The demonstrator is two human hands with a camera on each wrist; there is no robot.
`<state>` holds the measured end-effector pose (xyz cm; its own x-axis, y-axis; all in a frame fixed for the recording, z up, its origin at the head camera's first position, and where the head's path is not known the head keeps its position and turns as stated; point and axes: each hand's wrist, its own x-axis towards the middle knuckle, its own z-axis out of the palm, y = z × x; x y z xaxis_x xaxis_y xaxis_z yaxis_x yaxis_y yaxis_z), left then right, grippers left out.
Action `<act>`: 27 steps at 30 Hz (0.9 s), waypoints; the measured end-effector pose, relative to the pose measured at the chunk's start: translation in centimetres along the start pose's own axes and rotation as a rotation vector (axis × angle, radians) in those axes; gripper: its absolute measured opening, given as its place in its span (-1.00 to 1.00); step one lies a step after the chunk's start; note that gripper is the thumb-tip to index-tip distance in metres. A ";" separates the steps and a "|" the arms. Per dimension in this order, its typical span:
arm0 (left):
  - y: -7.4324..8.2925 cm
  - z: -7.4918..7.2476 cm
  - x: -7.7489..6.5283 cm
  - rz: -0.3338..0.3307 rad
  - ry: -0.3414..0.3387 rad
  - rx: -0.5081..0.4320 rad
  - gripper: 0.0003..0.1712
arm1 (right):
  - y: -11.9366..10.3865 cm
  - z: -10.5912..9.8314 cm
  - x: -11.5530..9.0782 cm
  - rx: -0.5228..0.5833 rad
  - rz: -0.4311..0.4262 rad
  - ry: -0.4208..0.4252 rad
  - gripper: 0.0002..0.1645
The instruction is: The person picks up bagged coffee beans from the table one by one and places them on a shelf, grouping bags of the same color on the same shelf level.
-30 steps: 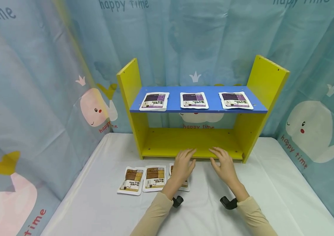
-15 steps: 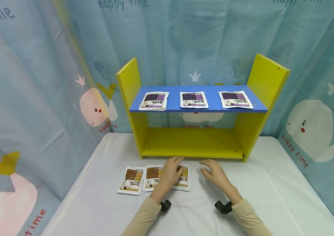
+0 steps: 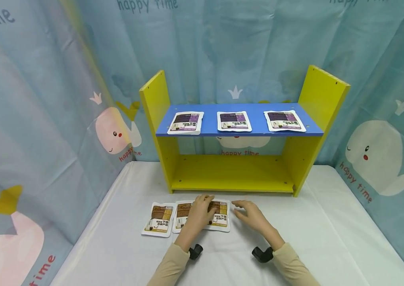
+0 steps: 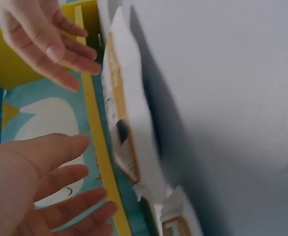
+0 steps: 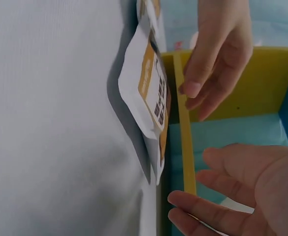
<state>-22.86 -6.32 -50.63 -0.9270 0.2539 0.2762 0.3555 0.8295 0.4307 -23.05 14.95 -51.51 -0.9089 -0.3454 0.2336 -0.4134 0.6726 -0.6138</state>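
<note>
Three white pouches with brown-and-yellow labels lie in a row on the white table: the left pouch (image 3: 158, 221), the middle pouch (image 3: 180, 225) and the right pouch (image 3: 221, 223). My left hand (image 3: 197, 214) hovers over the middle and right pouches and hides part of both. Its fingers are spread and loosely bent, with nothing in them. Just beyond the right pouch's right edge is my right hand (image 3: 252, 216), fingers relaxed and also holding nothing. In the left wrist view, the near pouch (image 4: 131, 123) lies beyond the fingertips of both hands.
Behind the pouches stands a yellow shelf unit (image 3: 232, 172) with a blue upper board (image 3: 209, 119). Three purple-labelled pouches lie on that board: a left one (image 3: 185, 123), a middle one (image 3: 234, 121) and a right one (image 3: 285, 121). Patterned blue curtains (image 3: 237, 47) surround the table.
Both hands have come back from the shelf's lower front edge and shifted left, lowering toward the right pouch. The pouches stay where they were.
</note>
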 end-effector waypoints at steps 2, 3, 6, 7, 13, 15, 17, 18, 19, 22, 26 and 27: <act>0.0 -0.3 -0.1 -0.021 -0.013 -0.010 -0.44 | -0.1 0.2 -0.1 0.025 -0.001 -0.013 -0.59; 0.0 -0.5 -0.1 -0.031 -0.020 -0.016 -0.42 | -0.1 0.2 -0.1 0.037 -0.004 -0.019 -0.58; 0.1 -0.9 -0.2 -0.054 -0.037 -0.020 -0.38 | -0.1 0.4 -0.2 0.067 -0.021 -0.032 -0.55; 0.2 -1.0 -0.3 -0.059 -0.042 -0.013 -0.37 | -0.1 0.5 -0.3 0.067 -0.027 -0.031 -0.55; 0.4 -1.4 -0.7 -0.101 -0.091 0.039 -0.40 | 0.1 1.3 -0.7 0.032 -0.087 -0.085 -0.52; 0.4 -1.3 -0.9 -0.115 -0.119 0.050 -0.41 | 0.1 1.6 -1.0 0.008 -0.107 -0.109 -0.51; 0.5 -1.3 -1.1 -0.125 -0.142 0.042 -0.42 | 0.2 1.9 -1.2 -0.008 -0.119 -0.120 -0.49; 0.5 -1.2 -1.2 -0.132 -0.153 0.034 -0.41 | 0.2 2.0 -1.3 -0.006 -0.116 -0.123 -0.49; 0.5 -1.1 -1.2 -0.138 -0.161 0.025 -0.41 | 0.2 2.1 -1.3 0.001 -0.116 -0.121 -0.49; 0.5 -1.0 -1.2 -0.142 -0.167 0.014 -0.42 | 0.0 2.2 -1.4 0.034 -0.100 -0.126 -0.49; 0.4 -1.1 -1.0 -0.132 -0.172 0.012 -0.45 | -0.2 2.2 -1.4 0.042 -0.081 -0.125 -0.49; 0.4 -1.1 -1.0 -0.132 -0.175 0.006 -0.45 | -0.3 2.1 -1.4 0.044 -0.083 -0.122 -0.48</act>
<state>-21.66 -6.80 -49.83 -0.9722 0.2252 0.0639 0.2296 0.8641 0.4479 -21.53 13.87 -53.30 -0.8572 -0.4775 0.1928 -0.4814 0.6100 -0.6294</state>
